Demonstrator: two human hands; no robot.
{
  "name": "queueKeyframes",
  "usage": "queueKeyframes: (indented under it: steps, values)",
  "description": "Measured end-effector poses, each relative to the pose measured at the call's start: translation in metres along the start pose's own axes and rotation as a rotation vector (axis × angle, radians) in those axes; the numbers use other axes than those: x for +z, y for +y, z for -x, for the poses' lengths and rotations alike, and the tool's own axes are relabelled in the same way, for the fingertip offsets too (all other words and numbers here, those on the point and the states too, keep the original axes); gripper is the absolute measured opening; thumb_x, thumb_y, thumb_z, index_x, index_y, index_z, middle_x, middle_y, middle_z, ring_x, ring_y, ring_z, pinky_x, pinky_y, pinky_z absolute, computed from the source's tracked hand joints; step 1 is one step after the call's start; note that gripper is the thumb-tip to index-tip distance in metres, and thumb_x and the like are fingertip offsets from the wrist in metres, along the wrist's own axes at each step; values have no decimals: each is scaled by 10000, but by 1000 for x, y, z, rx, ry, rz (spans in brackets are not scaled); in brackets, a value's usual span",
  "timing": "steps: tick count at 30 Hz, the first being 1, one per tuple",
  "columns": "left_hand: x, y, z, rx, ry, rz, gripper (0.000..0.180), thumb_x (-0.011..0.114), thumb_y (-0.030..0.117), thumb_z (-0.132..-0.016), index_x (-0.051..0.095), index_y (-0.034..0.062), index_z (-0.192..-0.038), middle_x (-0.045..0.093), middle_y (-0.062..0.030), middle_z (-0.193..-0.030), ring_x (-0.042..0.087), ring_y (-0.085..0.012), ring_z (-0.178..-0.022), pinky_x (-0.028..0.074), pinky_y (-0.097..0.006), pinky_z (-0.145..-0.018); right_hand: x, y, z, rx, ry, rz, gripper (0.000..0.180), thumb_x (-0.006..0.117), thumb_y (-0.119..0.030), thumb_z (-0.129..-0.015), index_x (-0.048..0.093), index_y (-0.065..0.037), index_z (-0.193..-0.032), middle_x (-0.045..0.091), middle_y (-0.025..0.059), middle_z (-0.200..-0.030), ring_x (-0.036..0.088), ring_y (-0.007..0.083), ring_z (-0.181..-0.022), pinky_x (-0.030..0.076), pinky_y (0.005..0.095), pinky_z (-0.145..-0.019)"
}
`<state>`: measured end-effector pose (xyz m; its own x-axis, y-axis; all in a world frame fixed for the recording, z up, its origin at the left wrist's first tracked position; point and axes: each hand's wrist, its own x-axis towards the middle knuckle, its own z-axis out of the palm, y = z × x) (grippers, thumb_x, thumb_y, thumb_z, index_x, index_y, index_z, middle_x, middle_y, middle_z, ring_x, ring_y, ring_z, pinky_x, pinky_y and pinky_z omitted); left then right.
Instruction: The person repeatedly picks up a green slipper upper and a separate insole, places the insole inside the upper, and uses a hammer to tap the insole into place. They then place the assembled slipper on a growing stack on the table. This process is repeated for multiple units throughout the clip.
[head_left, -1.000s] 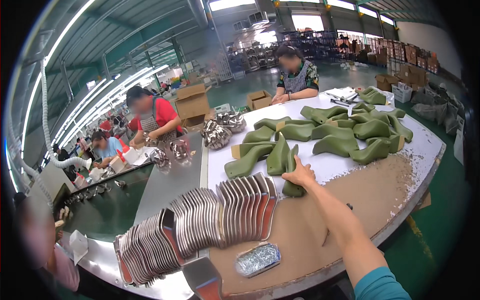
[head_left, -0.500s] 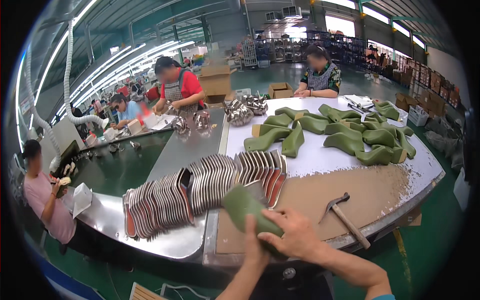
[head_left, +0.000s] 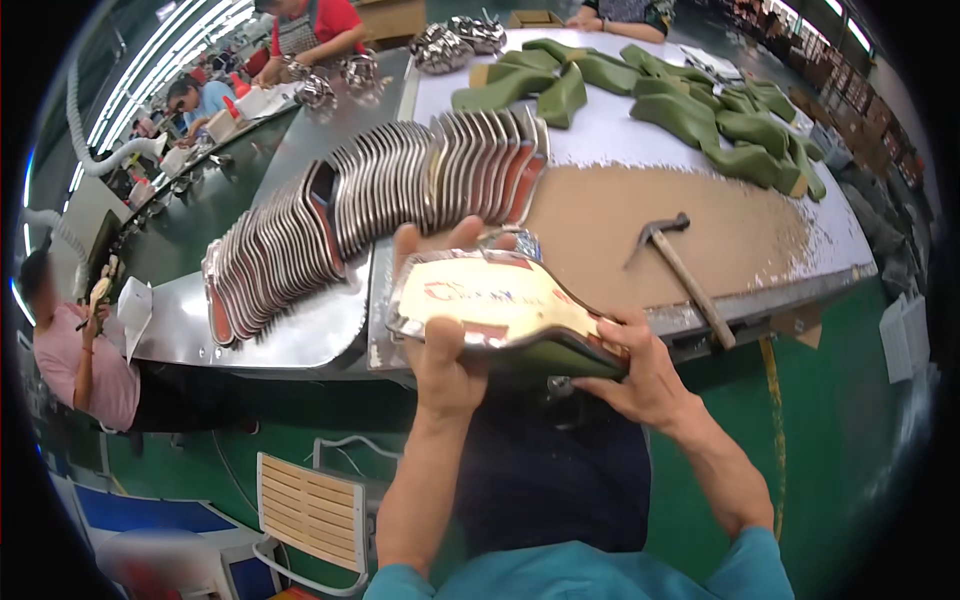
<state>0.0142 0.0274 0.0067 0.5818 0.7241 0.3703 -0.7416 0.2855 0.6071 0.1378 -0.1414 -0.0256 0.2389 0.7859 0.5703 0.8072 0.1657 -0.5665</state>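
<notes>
While the left hand (head_left: 440,350) grips a metal plate (head_left: 490,300), the right hand (head_left: 640,375) clasps what seems a green piece (head_left: 560,352) beneath.

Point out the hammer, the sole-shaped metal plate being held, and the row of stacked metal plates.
hammer (head_left: 690,280), head view, wooden handle.
metal plate (head_left: 490,300), head view, pale top face.
row of plates (head_left: 400,190), head view, middle.

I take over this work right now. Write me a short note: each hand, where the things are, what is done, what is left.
Left hand: grip on the near end of a shiny metal sole-shaped plate with a cream face, held face up over the table edge.
Right hand: holds the green boot piece under the plate's other end.
On the table: curved row of similar metal plates, wooden-handled hammer, pile of green boot pieces.
Done: plate and green piece brought together in hand.
Left: cannot tell from this view.
</notes>
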Motion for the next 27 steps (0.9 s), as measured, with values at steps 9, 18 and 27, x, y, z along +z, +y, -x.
queueKeyframes:
  steps: [9, 18, 27]
  values:
    - [-56, 6, 87, -44, 513, -169, 571, 557, 158, -865, 336, 77, -1386, 498, -182, -1259, 522, -316, -1168, 446, -449, -991, 26, -1, 13, 14, -220, 123, 695, 834, -70, -573, 493, -145, -1175, 491, 168, -1116, 542, 350, -914, 466, 439, -794]
    - [-69, 31, -13, -10, -110, -1485, 293, 641, 123, -788, 668, 21, -1062, 632, -154, -1078, 618, -248, -981, 484, -349, -840, 36, 1, 18, 72, -174, 123, 612, 800, -62, -623, 498, -129, -1151, 510, 157, -1047, 544, 356, -905, 468, 435, -764]
    - [-75, -37, -105, -288, -449, -1872, 200, 720, 226, -740, 744, 101, -895, 698, -136, -820, 673, -276, -752, 518, -363, -723, 35, 2, 22, 59, -151, 123, 665, 823, -72, -601, 480, -120, -1169, 500, 168, -1045, 557, 354, -906, 483, 428, -754]
